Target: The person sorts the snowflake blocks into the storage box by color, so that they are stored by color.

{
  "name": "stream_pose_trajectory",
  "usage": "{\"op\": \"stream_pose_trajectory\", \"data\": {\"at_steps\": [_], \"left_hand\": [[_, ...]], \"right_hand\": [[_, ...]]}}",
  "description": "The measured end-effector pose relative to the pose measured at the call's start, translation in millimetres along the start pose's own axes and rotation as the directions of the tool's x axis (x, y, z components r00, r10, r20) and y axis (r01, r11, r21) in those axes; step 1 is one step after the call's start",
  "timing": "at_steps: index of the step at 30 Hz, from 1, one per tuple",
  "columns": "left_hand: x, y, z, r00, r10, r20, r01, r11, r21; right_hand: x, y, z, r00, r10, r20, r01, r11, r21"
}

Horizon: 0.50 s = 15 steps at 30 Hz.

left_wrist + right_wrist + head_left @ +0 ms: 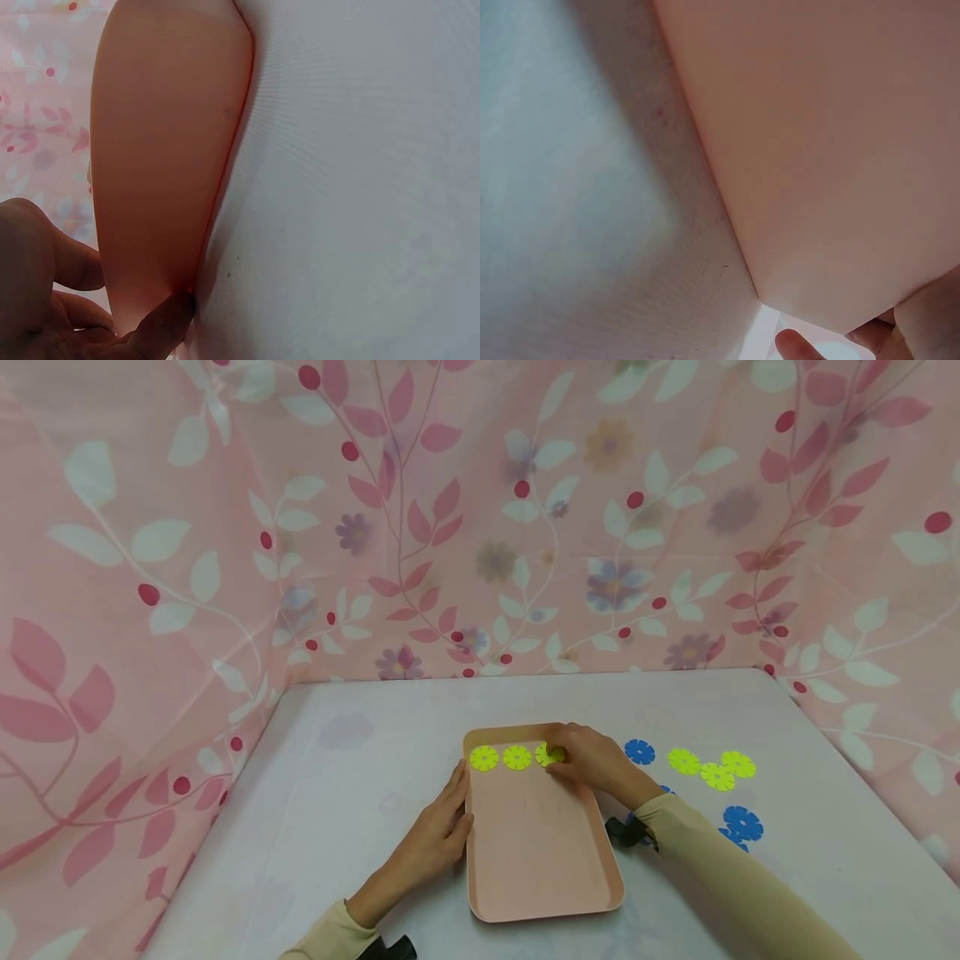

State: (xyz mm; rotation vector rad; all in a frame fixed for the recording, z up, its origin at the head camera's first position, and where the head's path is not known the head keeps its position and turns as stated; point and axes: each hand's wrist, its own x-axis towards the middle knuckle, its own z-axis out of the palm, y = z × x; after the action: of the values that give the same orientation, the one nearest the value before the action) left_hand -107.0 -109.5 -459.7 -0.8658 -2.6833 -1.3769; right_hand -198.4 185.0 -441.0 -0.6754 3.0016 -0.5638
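Observation:
A pink rectangular tray (pixel 540 843) lies on the table, with a row of three yellow notched plastic discs along its far end. The left one (pixel 483 758) and the middle one (pixel 517 757) lie flat and apart. My right hand (pixel 592 760) reaches over the far right corner and pinches the third yellow disc (pixel 550 755) between thumb and fingers, partly covering it. Against the tray's left side rests my left hand (pixel 438 827), its fingers extended along the rim. In the left wrist view, fingertips (pixel 169 319) touch the tray wall.
To the right of the tray lie a blue notched disc (pixel 640 752), three yellow discs (pixel 717 776) close together and overlapping blue discs (pixel 742 822). More blue pieces are partly hidden by the right forearm. A floral curtain (pixel 480 527) hangs behind the white-covered table (pixel 360 810).

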Motion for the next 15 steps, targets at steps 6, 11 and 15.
{"op": "stream_pose_trajectory", "data": {"at_steps": [6,11,15], "left_hand": [[-0.2,0.0,-0.9,1.000,-0.025,0.016,0.025,1.000,0.000],[0.0,-0.1,-1.1,1.000,-0.026,0.018,0.026,1.000,-0.006],[-0.2,-0.3,-0.5,0.999,-0.031,0.018,0.032,0.999,-0.010]], "right_hand": [[-0.3,1.1,0.7,1.000,-0.018,-0.009,0.018,1.000,-0.009],[-1.3,0.6,0.1,1.000,-0.018,-0.004,0.018,1.000,0.000],[-2.3,1.3,-1.9,0.999,-0.030,-0.020,0.030,1.000,0.000]]}}
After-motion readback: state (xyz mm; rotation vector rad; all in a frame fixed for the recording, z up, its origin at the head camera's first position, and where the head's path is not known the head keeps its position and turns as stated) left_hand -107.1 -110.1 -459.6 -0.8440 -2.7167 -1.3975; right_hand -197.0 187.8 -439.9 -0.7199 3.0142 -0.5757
